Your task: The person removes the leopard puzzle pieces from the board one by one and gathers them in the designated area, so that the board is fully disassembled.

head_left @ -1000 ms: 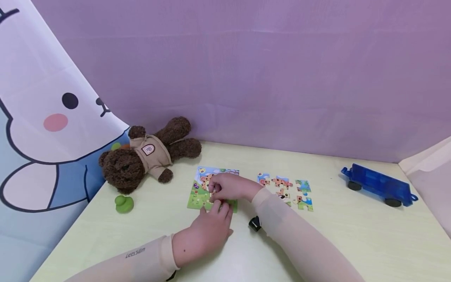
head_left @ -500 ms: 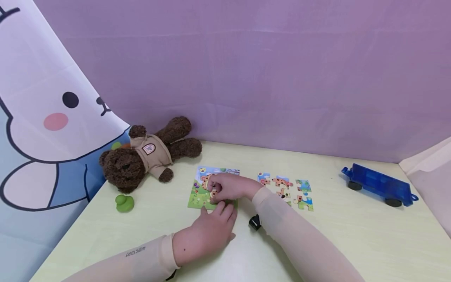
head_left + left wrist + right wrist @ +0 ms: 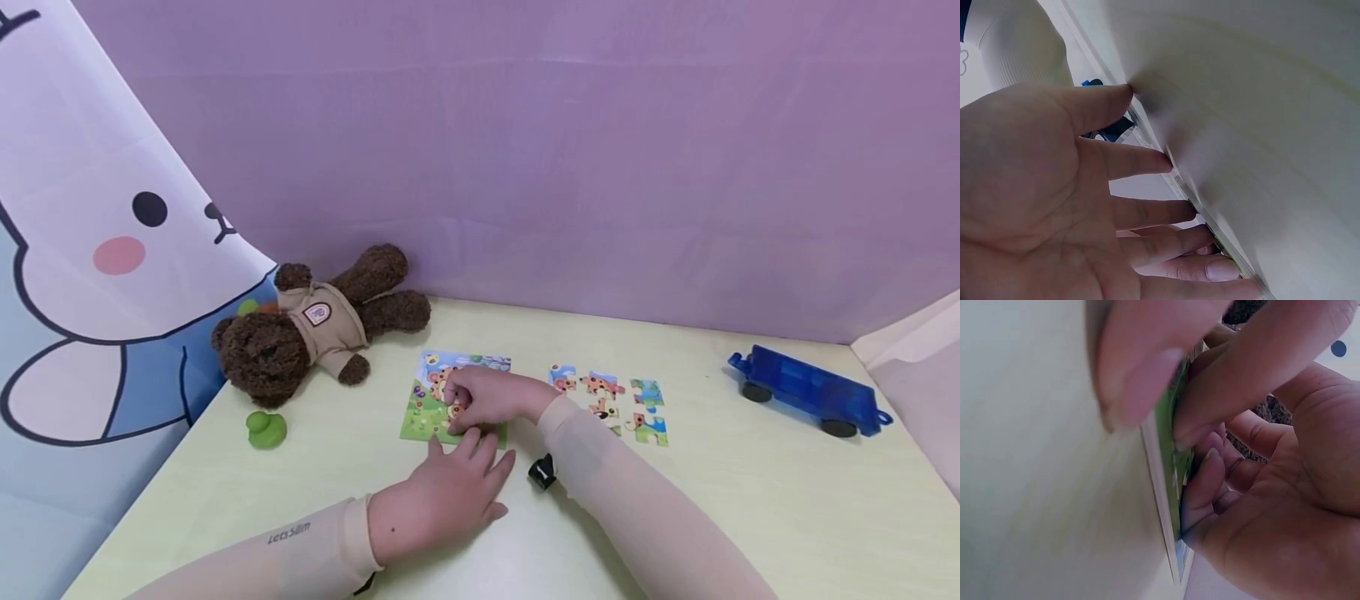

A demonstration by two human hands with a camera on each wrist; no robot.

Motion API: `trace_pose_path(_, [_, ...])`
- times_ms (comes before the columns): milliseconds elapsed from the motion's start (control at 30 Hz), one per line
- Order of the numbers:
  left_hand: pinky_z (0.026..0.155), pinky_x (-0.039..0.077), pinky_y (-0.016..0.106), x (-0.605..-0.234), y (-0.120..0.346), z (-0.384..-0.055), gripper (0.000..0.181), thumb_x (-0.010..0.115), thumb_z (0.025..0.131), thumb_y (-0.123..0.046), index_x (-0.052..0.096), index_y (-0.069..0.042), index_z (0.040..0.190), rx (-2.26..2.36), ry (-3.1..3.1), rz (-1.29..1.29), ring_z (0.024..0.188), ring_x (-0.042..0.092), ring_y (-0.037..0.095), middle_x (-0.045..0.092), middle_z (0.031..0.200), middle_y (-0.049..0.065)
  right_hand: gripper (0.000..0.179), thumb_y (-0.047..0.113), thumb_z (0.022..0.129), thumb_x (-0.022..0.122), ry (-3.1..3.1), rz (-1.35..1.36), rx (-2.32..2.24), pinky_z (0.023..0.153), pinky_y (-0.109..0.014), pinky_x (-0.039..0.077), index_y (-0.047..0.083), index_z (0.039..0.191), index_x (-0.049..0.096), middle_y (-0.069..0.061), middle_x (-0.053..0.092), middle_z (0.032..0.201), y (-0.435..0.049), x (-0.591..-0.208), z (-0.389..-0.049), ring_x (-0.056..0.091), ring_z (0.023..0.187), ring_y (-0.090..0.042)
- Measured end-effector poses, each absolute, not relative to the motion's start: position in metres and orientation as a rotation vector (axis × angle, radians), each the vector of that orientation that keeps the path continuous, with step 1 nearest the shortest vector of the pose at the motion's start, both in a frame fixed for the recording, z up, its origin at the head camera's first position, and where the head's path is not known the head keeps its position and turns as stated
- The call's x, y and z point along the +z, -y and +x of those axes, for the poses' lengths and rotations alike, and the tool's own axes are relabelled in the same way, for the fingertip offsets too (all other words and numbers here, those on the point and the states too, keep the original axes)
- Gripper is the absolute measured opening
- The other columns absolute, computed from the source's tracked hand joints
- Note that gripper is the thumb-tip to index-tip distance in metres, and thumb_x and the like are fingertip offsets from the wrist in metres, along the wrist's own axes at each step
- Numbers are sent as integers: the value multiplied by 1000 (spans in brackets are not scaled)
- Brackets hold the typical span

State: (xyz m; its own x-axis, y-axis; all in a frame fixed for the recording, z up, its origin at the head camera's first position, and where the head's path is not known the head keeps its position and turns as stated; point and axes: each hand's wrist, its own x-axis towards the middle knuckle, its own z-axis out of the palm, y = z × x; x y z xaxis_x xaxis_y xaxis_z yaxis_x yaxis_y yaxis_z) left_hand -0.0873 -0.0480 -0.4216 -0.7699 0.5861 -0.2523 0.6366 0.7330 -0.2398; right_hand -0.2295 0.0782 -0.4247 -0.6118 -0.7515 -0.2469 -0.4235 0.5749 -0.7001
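Note:
On the table lies a jigsaw puzzle board [image 3: 420,423] with a cartoon animal on green grass and blue sky. My right hand [image 3: 501,395] is over its middle, index finger and thumb curled around a small puzzle piece [image 3: 455,411] flat against the board. That hand hides much of the picture's right side. In the right wrist view, the curled fingers [image 3: 1204,481] come down on the board's printed green face. My left hand [image 3: 442,500] lies palm down at the board's near edge, fingers spread and fairly straight. The left wrist view shows its fingertips [image 3: 1182,211] along that edge.
Several loose puzzle pieces [image 3: 649,428] lie right of the board, partly behind the right forearm. A blue toy wagon [image 3: 810,390] stands at the far right. Left are a brown teddy bear [image 3: 330,321] in a beige shirt and a green toy duck [image 3: 266,430]. A purple cloth [image 3: 525,167] hangs behind.
The left hand's fingers have spread apart and shifted slightly right along the board's near edge. The right hand stays at nearly the same spot on the board.

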Motion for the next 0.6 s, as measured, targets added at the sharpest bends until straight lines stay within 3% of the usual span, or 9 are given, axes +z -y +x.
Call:
trace_pose_path(333, [106,55,71,-423,47,-88,71,41,109,-66,38,-26,167,-468,-2756,982,159,36,33,35,174,9,31,21,94,82,-2287,-894,-801,79,-28,50,10,117,63,-4,61,103,-77,-420,-226,55,89,-15])
trace_pose_path(600, [106,55,70,-423,46,-88,72,39,108,-68,37,-27,168,-499,-2754,979,159,37,33,35,175,8,28,20,95,81,-2284,-880,-818,80,-28,51,10,115,64,-3,63,102,-77,-423,-227,56,88,-15])
